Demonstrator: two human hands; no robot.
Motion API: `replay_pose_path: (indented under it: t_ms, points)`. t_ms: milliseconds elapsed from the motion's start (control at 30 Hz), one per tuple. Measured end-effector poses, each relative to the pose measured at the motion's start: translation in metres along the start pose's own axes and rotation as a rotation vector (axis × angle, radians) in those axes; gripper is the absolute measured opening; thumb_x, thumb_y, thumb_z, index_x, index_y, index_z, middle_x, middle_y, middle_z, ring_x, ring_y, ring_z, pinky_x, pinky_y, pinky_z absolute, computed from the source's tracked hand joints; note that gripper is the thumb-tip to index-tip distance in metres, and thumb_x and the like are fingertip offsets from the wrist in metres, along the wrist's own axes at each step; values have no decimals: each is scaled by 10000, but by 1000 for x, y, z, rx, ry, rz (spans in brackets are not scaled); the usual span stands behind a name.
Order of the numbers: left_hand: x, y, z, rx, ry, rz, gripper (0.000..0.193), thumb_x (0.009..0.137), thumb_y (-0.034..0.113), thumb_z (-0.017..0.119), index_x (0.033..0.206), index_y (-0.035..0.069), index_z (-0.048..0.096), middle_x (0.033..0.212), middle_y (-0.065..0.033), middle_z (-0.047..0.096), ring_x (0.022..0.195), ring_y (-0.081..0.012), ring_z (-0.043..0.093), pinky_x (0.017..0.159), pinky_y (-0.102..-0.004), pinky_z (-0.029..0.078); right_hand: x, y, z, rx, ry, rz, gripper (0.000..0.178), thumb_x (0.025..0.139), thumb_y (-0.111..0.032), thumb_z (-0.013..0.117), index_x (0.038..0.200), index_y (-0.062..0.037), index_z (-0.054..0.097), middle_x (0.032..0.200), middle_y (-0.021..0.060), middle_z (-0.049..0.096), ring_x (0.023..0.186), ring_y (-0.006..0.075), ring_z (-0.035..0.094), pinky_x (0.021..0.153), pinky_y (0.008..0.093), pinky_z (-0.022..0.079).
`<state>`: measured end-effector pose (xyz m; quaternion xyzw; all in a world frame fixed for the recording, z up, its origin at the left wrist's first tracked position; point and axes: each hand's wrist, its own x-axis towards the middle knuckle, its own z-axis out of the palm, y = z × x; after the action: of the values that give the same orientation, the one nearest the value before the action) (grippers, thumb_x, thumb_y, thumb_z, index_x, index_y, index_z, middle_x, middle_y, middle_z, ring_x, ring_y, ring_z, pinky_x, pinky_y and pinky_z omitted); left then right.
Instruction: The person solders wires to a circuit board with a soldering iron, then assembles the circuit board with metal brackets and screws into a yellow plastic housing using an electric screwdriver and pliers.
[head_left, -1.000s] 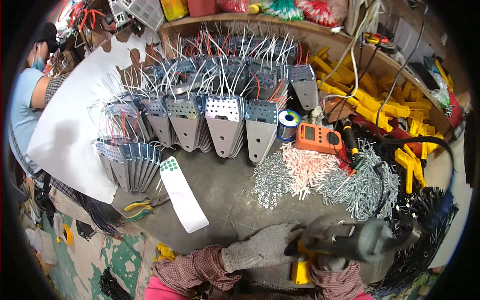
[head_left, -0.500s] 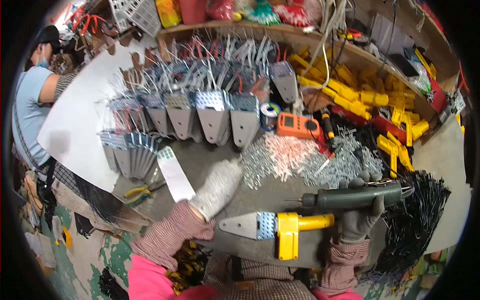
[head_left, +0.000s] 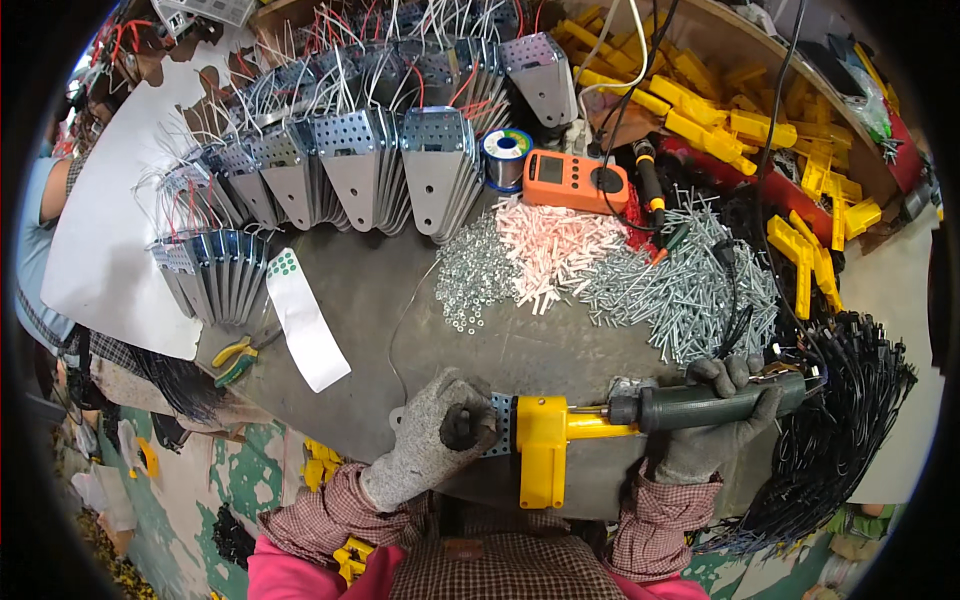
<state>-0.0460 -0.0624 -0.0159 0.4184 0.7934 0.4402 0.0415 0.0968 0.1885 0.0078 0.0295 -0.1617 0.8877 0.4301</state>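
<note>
The yellow part (head_left: 542, 450) lies on the tabletop (head_left: 540, 360) right in front of the person, and a metal plate (head_left: 504, 425) with lots of little holes is up against it. So those two have been put together, but I can't tell if they are fixed tight.

The right grip (head_left: 705, 450), in a grey glove, is wrapped round a dark green power screwdriver (head_left: 720, 402). Its thin bit points at the side of the yellow part. I think this one is about half done, with the screwing part in hand. I can't see if a screw is in there.

The left grip (head_left: 440, 430) has curled fingers and lies over the plate, hiding most of it. I can't tell if it is pinching the plate or something small.

There looks to be a lot left. Many metal plates (head_left: 430, 190) with wires stand in rows at the back, with no yellow on the ones I can see well. Loose yellow parts (head_left: 700, 110) lie in a heap, and there is a big pile of screws (head_left: 700, 290) too
</note>
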Motion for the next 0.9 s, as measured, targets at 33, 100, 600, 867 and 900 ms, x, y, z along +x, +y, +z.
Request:
replay_pose_path:
  t_ms: [33,100,600,867,900]
  points:
    - [1,3,-1,-44,-1,-24,215,720,19,699,896,60,582,955,-125,635,817,-256,640,681,-331,519,-1,-1,0,-33,34,-27,309,943,-379,594,1083,-111,530,824,32,528,824,203,584,863,493,484]
    - [3,4,-3,-89,-2,-55,221,712,30,713,891,66,589,946,-125,642,830,-274,648,687,-337,525,-1,-3,1,-67,61,-84,323,934,-390,611,1077,-111,534,809,18,524,786,175,580,861,472,487]
    - [8,4,-5,75,-51,-24,256,695,125,788,872,89,606,965,-89,656,805,-248,661,644,-365,536,4,8,-2,-56,154,-138,295,900,-311,679,1039,-109,514,818,3,551,654,93,536,810,346,498]
    - [3,-3,-5,-94,-125,-14,292,721,228,786,924,75,643,962,-114,616,926,-316,619,762,-412,520,5,18,4,-84,77,-97,239,920,-269,669,989,-97,518,802,14,555,689,100,569,818,321,481]
    - [3,-4,-4,-94,-125,-16,292,721,228,786,924,75,643,962,-114,616,926,-316,619,762,-412,520,5,19,4,-53,59,-93,248,920,-278,669,989,-96,517,803,17,555,688,102,567,811,318,479]
